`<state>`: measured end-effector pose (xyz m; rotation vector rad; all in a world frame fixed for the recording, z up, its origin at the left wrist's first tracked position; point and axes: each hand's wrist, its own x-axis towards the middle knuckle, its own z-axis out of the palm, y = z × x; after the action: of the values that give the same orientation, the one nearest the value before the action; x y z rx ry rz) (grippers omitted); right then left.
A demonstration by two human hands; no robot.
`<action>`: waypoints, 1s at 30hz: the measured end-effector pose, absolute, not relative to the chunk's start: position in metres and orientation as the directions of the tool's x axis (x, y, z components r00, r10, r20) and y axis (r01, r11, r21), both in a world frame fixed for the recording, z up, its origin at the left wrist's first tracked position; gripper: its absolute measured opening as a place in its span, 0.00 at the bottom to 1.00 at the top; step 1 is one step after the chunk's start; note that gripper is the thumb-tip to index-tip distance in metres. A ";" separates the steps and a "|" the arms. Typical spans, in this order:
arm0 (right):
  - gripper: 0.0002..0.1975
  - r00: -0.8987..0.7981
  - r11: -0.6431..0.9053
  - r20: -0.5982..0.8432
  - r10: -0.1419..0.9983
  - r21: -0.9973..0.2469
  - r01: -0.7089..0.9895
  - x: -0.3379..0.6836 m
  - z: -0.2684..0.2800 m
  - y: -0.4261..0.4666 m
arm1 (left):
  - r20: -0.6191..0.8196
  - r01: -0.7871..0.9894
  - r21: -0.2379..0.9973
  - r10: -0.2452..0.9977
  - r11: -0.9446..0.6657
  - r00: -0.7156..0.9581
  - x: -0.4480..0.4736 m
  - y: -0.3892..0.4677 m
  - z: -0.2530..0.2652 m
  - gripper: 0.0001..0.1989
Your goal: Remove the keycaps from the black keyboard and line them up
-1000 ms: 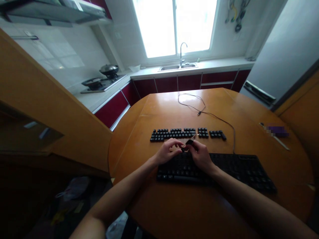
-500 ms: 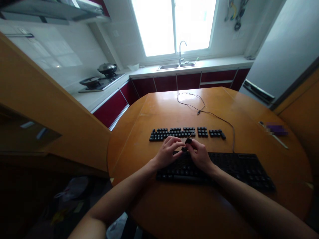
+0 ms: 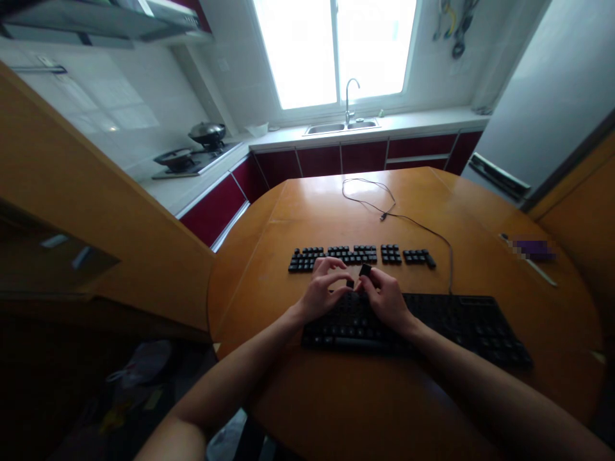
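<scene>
Between the thumb and index finger of my left hand (image 3: 323, 289) is a small black keycap (image 3: 350, 283). My right hand (image 3: 384, 298) is closed around a small tool with a black end (image 3: 366, 269), which looks like a keycap puller; its lower part is hidden by the fingers. Both hands are close together above the back edge of a black keyboard (image 3: 355, 333). Behind them, loose black keycaps (image 3: 340, 254) stand in rows on the wooden table (image 3: 307, 211). My left fingertips cover part of these rows from view.
The keyboard's cable (image 3: 425, 227) loops across the far part of the table. A blurred purple object (image 3: 533, 250) and a thin pale stick (image 3: 542, 274) lie at the right. Beyond the table are a sink (image 3: 327, 129), a stove (image 3: 185, 168) with pans, and a fridge (image 3: 552, 96).
My left hand has drawn slightly left from my right hand, with the keycap now pinched apart from the puller. The wire ends seen by the puller no longer show.
</scene>
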<state>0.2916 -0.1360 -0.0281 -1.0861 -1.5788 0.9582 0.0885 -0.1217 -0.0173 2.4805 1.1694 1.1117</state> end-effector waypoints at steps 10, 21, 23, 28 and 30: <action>0.14 -0.135 0.259 0.239 0.962 -0.952 0.163 0.292 -0.029 -0.136 | 0.357 0.865 0.370 0.912 -0.338 0.203 0.031 -0.079 -0.032 0.06; 0.14 -0.131 0.265 0.246 0.960 -0.951 0.157 0.293 -0.028 -0.136 | 0.376 0.863 0.358 0.901 -0.356 0.216 0.029 -0.079 -0.033 0.11; 0.14 -0.136 0.263 0.243 0.960 -0.953 0.149 0.292 -0.029 -0.136 | 0.388 0.863 0.365 0.900 -0.350 0.201 0.030 -0.079 -0.034 0.12; 0.14 -0.137 0.256 0.238 0.961 -0.957 0.133 0.292 -0.030 -0.136 | 0.391 0.864 0.378 0.903 -0.333 0.177 0.034 -0.079 -0.036 0.16; 0.14 -0.136 0.262 0.244 0.960 -0.955 0.136 0.292 -0.030 -0.136 | 0.389 0.865 0.388 0.907 -0.318 0.159 0.034 -0.080 -0.035 0.17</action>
<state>0.2922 -0.1363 -0.0301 -1.0642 -1.5191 1.0215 0.0342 -0.0797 -0.0354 2.3333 1.7886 0.8733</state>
